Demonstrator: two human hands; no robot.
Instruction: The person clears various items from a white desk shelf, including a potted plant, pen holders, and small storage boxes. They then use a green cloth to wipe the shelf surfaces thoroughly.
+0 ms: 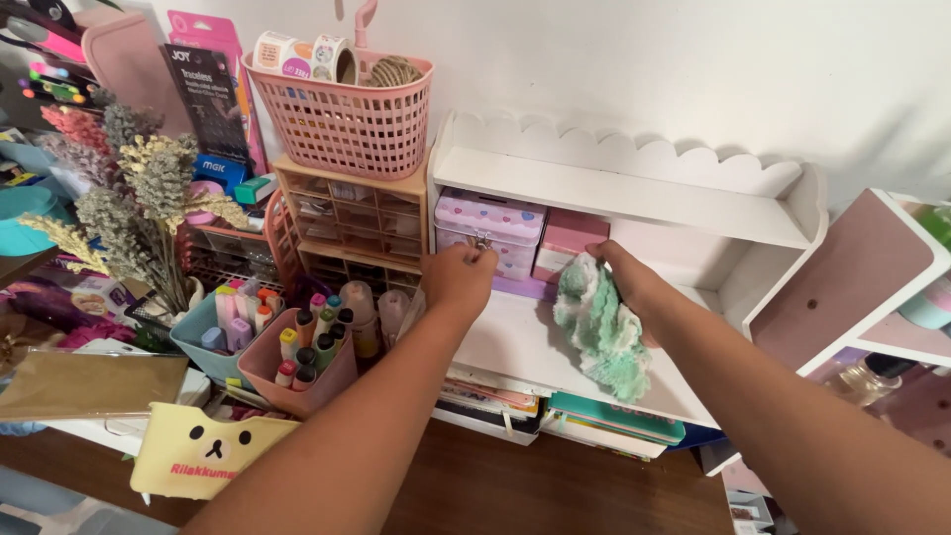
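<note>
On the white shelf [515,347], a fluffy green-white cloth [601,327].

Two hands are showing: the left hand [458,277] and the right hand [626,275], and one green-and-white crocheted cloth [601,327] is hanging at four o'clock from the left hand. One white shelf unit [634,188] is holding two boxes, a pastel tin [490,230] and, at three o'clock from it, a pink box [569,241]. At ten o'clock one pink basket [342,124] is sitting over one wooden drawer cabinet [352,213], and at eight o'clock two marker cups, one pink [302,374] and one blue [208,342], are standing.
</note>
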